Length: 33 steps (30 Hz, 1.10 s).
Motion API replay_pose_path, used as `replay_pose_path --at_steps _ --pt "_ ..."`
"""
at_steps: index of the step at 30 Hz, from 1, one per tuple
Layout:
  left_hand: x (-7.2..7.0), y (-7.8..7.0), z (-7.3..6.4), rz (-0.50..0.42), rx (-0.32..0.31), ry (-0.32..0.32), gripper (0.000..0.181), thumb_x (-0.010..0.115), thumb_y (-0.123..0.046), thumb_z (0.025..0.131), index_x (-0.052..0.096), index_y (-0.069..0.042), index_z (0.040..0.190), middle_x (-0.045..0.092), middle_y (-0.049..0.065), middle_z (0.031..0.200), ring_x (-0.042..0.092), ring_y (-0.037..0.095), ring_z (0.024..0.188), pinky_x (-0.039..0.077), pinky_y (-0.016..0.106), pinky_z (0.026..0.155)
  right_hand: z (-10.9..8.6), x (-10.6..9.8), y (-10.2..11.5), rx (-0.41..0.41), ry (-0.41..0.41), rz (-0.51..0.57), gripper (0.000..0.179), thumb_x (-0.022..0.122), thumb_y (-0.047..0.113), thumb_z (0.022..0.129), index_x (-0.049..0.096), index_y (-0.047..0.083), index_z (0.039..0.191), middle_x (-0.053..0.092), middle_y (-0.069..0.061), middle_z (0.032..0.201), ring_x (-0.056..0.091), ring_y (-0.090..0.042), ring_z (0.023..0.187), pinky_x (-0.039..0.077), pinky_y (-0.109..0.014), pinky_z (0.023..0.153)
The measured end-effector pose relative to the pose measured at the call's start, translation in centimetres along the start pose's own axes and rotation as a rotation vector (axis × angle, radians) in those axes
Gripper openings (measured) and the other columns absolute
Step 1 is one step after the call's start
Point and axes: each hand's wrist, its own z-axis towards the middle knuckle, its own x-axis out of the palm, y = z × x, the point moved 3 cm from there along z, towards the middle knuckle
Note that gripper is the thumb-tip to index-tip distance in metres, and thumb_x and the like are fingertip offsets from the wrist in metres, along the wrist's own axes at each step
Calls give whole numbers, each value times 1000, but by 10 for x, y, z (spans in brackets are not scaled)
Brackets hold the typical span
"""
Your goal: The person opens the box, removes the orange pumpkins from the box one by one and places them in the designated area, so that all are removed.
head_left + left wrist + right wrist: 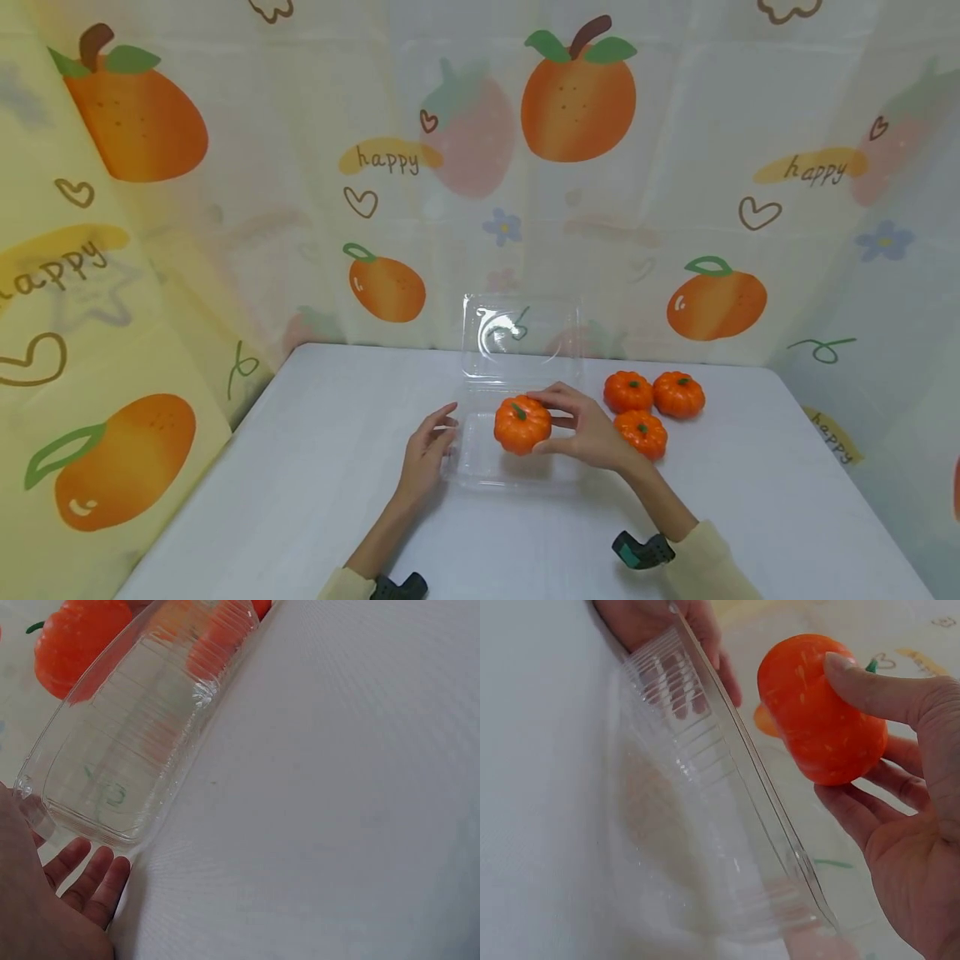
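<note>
A small orange pumpkin (pixel 522 425) with a green stem is pinched between the thumb and fingers of my right hand (pixel 588 429). In the right wrist view the pumpkin (pixel 817 712) hangs above the rim of a clear plastic clamshell box (pixel 742 772). The box (pixel 480 468) stands on the table with its lid (pixel 521 337) raised at the back. My left hand (pixel 427 454) is at the box's left side, its fingers loosely bent. In the left wrist view those fingers (pixel 97 877) lie beside the box's end wall, gripping nothing.
Three more orange pumpkins (pixel 642 433) are grouped on the white table (pixel 337 433), right of the box and close behind my right hand. A fruit-patterned curtain (pixel 480 208) hangs behind the table's far edge and along the left.
</note>
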Motion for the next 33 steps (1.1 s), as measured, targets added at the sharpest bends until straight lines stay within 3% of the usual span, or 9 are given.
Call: replay_pose_path --at_steps 14,19,26,33 --pt "1 -1 1 -7 17 2 38 46 -2 93 48 -4 131 53 29 112 58 42 99 51 50 79 -27 -22 1 -12 -43 -37 57 76 9 74 53 2 126 54 -12 115 53 -26 111 50 -39 87" --pt "1 -1 1 -7 1 -2 38 47 -3 93 48 -5 132 53 29 112 57 42 100 50 52 79 -37 -29 -14 2 -60 -33 59 76 11 74 53 6 128 53 -7 116 53 -23 111 50 -37 88" --pt "0 -2 0 22 -3 -11 38 46 -4 94 48 -7 132 53 27 113 58 40 100 50 52 80 -51 -44 -40 72 -74 -53 63 77 27 72 53 20 130 50 1 123 52 -16 113 49 -31 90" --pt "1 -3 -1 24 -4 -14 38 46 -4 94 49 -6 132 54 27 112 58 41 100 50 53 79 -63 -57 -45 69 -118 -54 66 77 23 73 50 18 133 47 -2 129 51 -17 115 49 -26 90"
